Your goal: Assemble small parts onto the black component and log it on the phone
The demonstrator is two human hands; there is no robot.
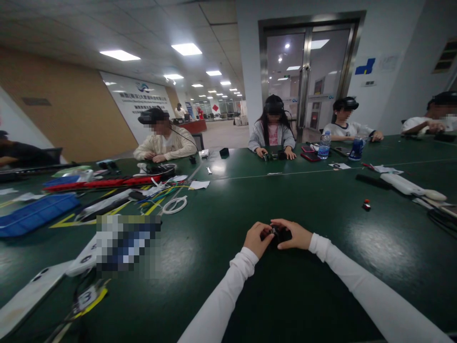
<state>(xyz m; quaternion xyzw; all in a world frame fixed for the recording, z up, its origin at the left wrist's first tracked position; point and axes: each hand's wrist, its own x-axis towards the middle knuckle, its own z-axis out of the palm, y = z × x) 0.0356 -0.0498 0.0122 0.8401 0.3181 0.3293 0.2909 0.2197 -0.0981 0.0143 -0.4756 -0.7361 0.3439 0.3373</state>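
Note:
A small black object with a bit of bright metal lies between my two hands, low over the green table; I cannot make out its kind. My left hand has its thumb and fingers closed on the left side of it. From the right, my right hand curves its fingers and thumb around the other side. The fingers hide much of the object. To the right, apart from both hands, sits a small red and black item.
Left are a blue tray, a white cable coil, loose wires and a long white device. At right lies another white device. Several people with headsets sit across the table, near a water bottle.

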